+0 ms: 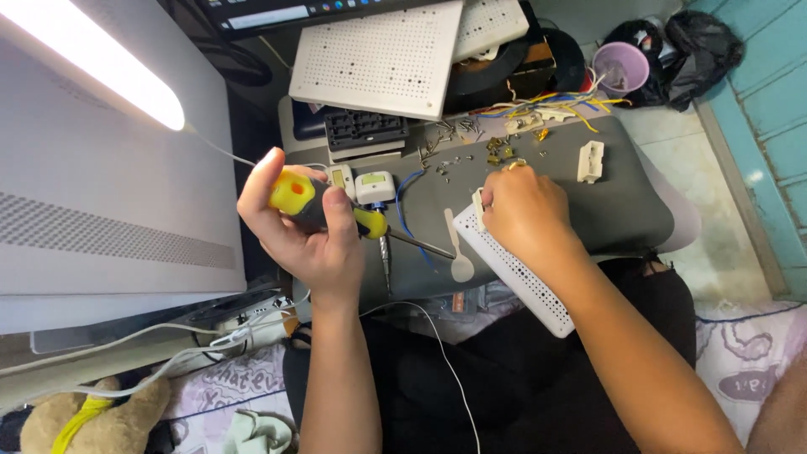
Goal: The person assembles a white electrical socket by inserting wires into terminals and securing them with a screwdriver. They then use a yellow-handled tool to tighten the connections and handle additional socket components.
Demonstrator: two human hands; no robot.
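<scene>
— What are the fingers (338, 220) of the left hand (304, 229) doing?

— They are curling tight around a screwdriver (336, 210) with a yellow and black handle, grasping it. The palm is hiding the middle of the handle, and only the yellow butt and a yellow collar are showing. The thin shaft is sticking out toward the white perforated board (514, 271) and lying just short of its near edge.

— And the right hand (525, 210)?

— It is resting knuckles-up on the far end of that board, pressing it down onto the grey surface (626, 210). Its fingers are folding under, closing on a small white part (478, 206) at the board's corner; how firmly is hard to make out, since the hand is covering most of it.

— How are the arms sitting?

— Both forearms are coming up from the bottom edge, the left one nearly straight, the right one slanting across the board's lower end, which is hanging off the surface over the lap.

— What is lying around the board?

— Just beside it, toward the screwdriver, a small white spoon-shaped tool (459, 256) is lying. Beyond the board, loose screws (441, 151) are lying scattered, too small to tell apart, with a white socket part (590, 161) and yellow and blue wires (555, 105) farther off.
</scene>
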